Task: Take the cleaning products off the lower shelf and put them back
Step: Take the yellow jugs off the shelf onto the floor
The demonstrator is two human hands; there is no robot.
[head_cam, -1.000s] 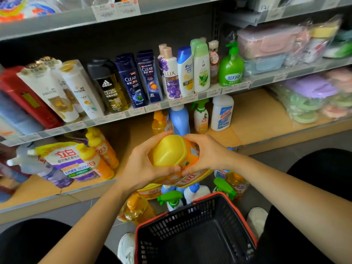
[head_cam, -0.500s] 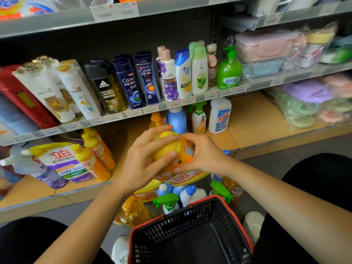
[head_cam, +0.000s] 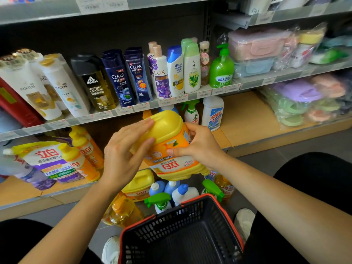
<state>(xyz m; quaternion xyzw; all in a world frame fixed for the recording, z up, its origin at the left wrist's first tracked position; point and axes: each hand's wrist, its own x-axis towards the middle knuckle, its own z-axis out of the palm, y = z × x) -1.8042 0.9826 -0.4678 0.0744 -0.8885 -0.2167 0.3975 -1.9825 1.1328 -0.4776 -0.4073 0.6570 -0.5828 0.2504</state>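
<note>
both hands hold a yellow jug (head_cam: pixel 167 147) in the air in front of the lower shelf (head_cam: pixel 247 119), above the bottles standing on the floor. its orange label reads 立白, upside down from here, and the smaller print is too fine to read. the left hand (head_cam: pixel 123 155) lies with its fingers nearly straight, flat against the jug's yellow shoulder and side. the right hand (head_cam: pixel 198 145) curls round the other side, thumb pressed on the label; its fingertips are hidden behind the jug.

on the lower shelf lie a 立白 pouch (head_cam: pixel 45 161), at least two orange 立白 bottles (head_cam: pixel 83 153), one green-trigger spray (head_cam: pixel 191 113) and one white bottle (head_cam: pixel 212 113) with red writing i cannot make out. the jug hides what stands behind it.

the shelf above holds pantene bottles (head_cam: pixel 28 86), at least three, one adidas victory league bottle (head_cam: pixel 95 86), two clear bottles (head_cam: pixel 129 77), one lux bottle (head_cam: pixel 161 73), one head & shoulders bottle (head_cam: pixel 175 71) and a green pump bottle (head_cam: pixel 222 71) marked 蓝月亮. the price tags are blurred.

on the floor stand a second yellow 立白 jug (head_cam: pixel 139 185), three blue-capped white bottles (head_cam: pixel 182 193), two green sprays (head_cam: pixel 160 202) and two amber bottles (head_cam: pixel 123 212), partly hidden by a black basket (head_cam: pixel 190 208) with a red rim, cut off at the bottom edge.
</note>
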